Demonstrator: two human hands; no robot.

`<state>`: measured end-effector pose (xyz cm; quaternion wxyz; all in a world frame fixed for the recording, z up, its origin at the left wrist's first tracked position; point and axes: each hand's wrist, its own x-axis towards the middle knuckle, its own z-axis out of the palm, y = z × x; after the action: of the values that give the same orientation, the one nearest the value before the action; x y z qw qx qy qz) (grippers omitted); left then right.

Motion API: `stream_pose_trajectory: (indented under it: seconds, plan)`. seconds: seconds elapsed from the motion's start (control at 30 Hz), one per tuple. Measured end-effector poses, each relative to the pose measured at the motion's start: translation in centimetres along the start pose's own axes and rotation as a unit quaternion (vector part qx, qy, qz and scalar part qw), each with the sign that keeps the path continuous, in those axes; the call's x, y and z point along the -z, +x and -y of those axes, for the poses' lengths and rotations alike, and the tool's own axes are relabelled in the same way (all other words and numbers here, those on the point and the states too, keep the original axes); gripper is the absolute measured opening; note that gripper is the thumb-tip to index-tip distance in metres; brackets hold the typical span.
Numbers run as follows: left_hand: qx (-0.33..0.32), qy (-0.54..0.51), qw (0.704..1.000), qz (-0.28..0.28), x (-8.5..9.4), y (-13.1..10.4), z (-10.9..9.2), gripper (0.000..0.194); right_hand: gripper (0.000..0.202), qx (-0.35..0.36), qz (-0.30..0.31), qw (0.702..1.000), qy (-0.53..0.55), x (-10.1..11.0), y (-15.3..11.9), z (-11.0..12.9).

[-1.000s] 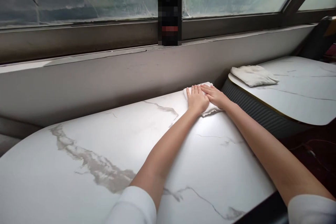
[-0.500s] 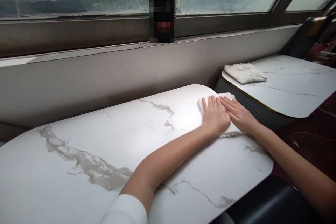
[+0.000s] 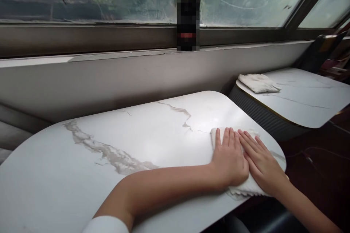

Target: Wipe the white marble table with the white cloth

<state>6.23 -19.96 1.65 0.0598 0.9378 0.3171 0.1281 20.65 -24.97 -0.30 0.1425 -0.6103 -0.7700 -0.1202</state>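
Observation:
My left hand (image 3: pixel 230 160) lies flat on a folded white cloth (image 3: pixel 253 185), its fingers pointing away from me. Beside it, and touching it, my right hand (image 3: pixel 261 162) presses on the same cloth with fingers stretched out. Both palms and much of the cloth's middle are hidden beneath the hands. The cloth rests on the right part of a white marble-patterned table (image 3: pixel 169 136), close to its near right edge.
A second marble-patterned table (image 3: pixel 303 98) stands at the right, with another folded white cloth (image 3: pixel 258 83) on its near left corner. A low wall (image 3: pixel 123 80) under the windows runs behind both tables. A dark seat (image 3: pixel 276 220) is below the front edge.
Both hands and the cloth have slid together toward me, from near the table's far right corner to its near right side. The camera view has also shifted.

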Motion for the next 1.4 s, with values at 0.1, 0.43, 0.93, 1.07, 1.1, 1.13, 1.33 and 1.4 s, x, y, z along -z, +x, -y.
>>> stream_pose_trajectory:
  seconds: [0.1,0.43,0.93,1.07,1.1,1.13,1.33,1.4]
  plan:
    - [0.033,0.009,0.999,-0.014,-0.4,2.1,3.0,0.059,0.057,-0.017,0.009,1.0,0.009,-1.9,4.0,-0.8]
    - [0.163,0.042,0.985,-0.041,0.3,9.3,16.9,0.055,0.055,0.005,0.074,0.997,0.018,-7.6,21.9,-0.7]
    - [0.187,0.045,0.98,-0.046,0.7,3.1,12.8,0.056,0.051,0.059,0.038,0.997,0.044,-6.0,16.1,2.3]
    - [0.129,0.036,0.991,-0.025,1.7,-2.9,7.9,0.056,0.053,0.06,0.009,0.998,0.026,-3.6,8.7,5.5]
    - [0.114,0.031,0.993,-0.02,2.0,-4.5,6.8,0.056,0.055,0.067,-0.005,0.997,0.024,-3.0,6.8,6.4]
    - [0.101,0.026,0.994,-0.015,2.4,-6.1,5.7,0.056,0.059,0.076,-0.015,0.997,0.022,-2.3,5.1,7.3]
    - [0.044,-0.026,0.998,0.034,4.9,-14.0,2.6,0.055,0.075,0.153,-0.065,0.986,0.012,0.5,-1.2,12.3]
    - [0.048,-0.043,0.997,0.039,5.2,-15.2,2.9,0.055,0.075,0.182,-0.068,0.981,0.014,0.6,-1.2,13.2]
